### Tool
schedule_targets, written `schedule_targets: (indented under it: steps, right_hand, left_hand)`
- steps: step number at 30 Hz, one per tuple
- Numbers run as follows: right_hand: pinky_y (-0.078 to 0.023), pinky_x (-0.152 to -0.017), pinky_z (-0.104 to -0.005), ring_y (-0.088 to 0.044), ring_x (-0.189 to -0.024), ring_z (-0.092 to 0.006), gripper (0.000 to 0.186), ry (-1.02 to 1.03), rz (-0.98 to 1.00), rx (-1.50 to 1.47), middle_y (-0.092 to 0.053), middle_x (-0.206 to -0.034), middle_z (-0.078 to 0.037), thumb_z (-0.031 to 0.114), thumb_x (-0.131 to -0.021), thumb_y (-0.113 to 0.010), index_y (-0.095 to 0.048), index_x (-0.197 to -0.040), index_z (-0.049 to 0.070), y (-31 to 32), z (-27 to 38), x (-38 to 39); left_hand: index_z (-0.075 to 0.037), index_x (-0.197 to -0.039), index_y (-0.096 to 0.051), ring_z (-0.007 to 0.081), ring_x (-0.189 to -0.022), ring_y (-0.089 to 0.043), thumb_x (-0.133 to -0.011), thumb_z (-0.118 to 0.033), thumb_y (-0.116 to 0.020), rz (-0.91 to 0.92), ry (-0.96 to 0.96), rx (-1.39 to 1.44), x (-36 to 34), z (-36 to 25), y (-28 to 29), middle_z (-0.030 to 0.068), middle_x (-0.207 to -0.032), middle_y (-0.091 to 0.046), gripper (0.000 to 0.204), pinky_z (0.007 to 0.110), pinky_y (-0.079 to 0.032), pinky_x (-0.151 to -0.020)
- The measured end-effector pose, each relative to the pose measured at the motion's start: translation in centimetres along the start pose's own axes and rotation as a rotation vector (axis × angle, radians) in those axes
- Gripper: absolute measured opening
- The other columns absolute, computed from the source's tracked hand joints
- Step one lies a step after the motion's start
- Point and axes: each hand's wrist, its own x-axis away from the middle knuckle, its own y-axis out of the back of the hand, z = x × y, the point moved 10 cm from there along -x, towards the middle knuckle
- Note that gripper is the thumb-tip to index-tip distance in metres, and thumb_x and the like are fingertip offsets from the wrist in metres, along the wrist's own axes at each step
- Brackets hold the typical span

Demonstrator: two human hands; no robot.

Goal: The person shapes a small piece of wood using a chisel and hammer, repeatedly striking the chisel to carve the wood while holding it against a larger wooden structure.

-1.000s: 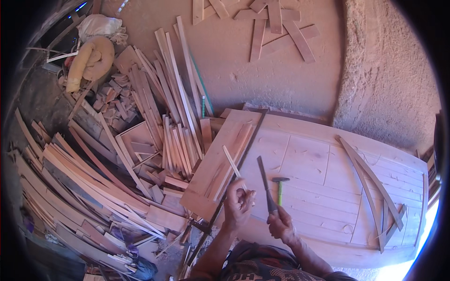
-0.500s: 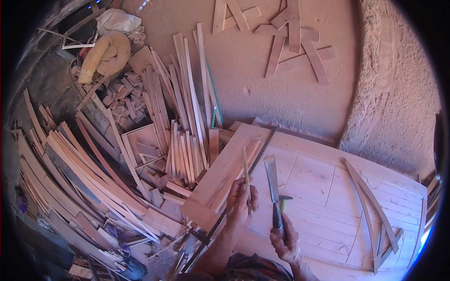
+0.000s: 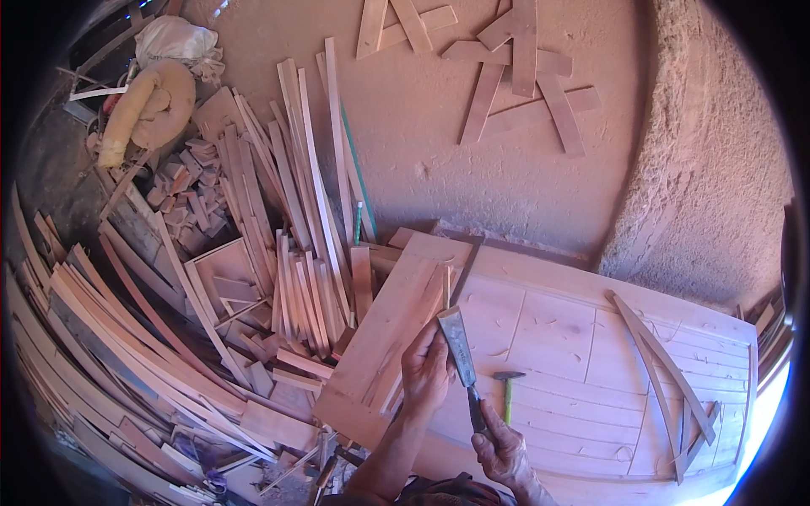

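My left hand (image 3: pixel 424 371) is closed around a thin wooden strip (image 3: pixel 447 285), which points up and away from me. In my right hand (image 3: pixel 503 451) is a chisel (image 3: pixel 456 344), gripped by its dark handle. Its broad metal blade slants up to the left, with the tip overlapping the strip just above my left fingers; whether they touch I cannot tell. Both hands are above a large pale wooden door (image 3: pixel 553 337) with grooved panels. A small hammer (image 3: pixel 508 392) with a green handle lies on the door, just beyond my right hand.
Crossed wooden slats (image 3: pixel 666 379) lie on the door's right side, among scattered shavings. Long wood strips (image 3: pixel 135 320) are heaped at left, beside small offcuts (image 3: pixel 187 190). Upright battens (image 3: pixel 316 169) lean on the wall. A yellowish coiled hose (image 3: pixel 139 110) is at far left.
The chisel has moved left and tilted, bringing its blade across the wooden strip. The hammer is now more fully exposed. The surroundings have shifted slightly left in view.
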Motion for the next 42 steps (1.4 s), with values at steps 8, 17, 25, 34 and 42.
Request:
schedule_targets:
  steps: [8,17,25,34,42]
  right_hand:
    - [-0.048,-0.058,-0.0279,-0.057,-0.061,-0.0107,0.059,-0.007,-0.021,0.036,-0.062,-0.076,-0.006,0.012,-0.098,-0.060,-0.037,-0.152,0.006,-1.5,-0.5,-3.4]
    - [-0.041,-0.046,-0.0245,-0.050,-0.052,-0.0081,0.058,-0.056,-0.475,-0.321,-0.052,-0.066,0.001,0.025,-0.103,-0.050,-0.033,-0.153,0.001,7.7,1.5,-11.9]
    - [-0.054,-0.082,-0.0349,-0.070,-0.093,-0.0286,0.052,-0.098,-0.091,0.047,-0.068,-0.109,-0.023,0.014,-0.098,-0.061,-0.046,-0.145,0.001,0.7,-0.5,-3.2]
    - [-0.054,-0.077,-0.0347,-0.069,-0.086,-0.0282,0.053,-0.108,-0.107,0.016,-0.069,-0.101,-0.021,0.013,-0.096,-0.063,-0.047,-0.145,0.002,1.7,-1.0,-2.5]
    - [-0.050,-0.053,-0.0306,-0.059,-0.059,-0.0135,0.053,-0.069,-0.535,-0.308,-0.064,-0.079,-0.010,0.014,-0.100,-0.051,-0.039,-0.151,0.003,11.8,0.0,-10.0]
  left_hand:
    - [-0.004,-0.141,-0.052,-0.0009,-0.052,-0.039,-0.107,-0.013,-0.045,-0.005,0.001,-0.040,-3.4,0.4,1.9,-0.0053,-0.072,-0.053,0.036,0.018,-0.032,-0.043]
    - [-0.001,-0.144,-0.049,0.0029,-0.058,-0.045,-0.106,-0.023,-0.050,0.061,0.244,-0.027,3.7,8.0,3.3,-0.0034,-0.075,-0.051,0.044,0.019,-0.039,-0.044]
    - [-0.007,-0.142,-0.049,0.0009,-0.048,-0.039,-0.108,-0.020,-0.042,0.071,0.136,0.059,-3.9,1.0,-0.5,-0.0041,-0.072,-0.050,0.036,0.017,-0.033,-0.037]
    - [-0.004,-0.140,-0.054,0.0002,-0.057,-0.041,-0.107,-0.011,-0.044,0.045,-0.057,-0.086,-1.5,0.3,-2.4,-0.0045,-0.076,-0.052,0.035,0.018,-0.031,-0.048]
    - [-0.012,-0.146,-0.049,0.0031,-0.053,-0.044,-0.105,-0.023,-0.053,0.044,0.291,-0.115,4.1,7.2,-0.3,-0.0048,-0.070,-0.047,0.042,0.019,-0.034,-0.041]
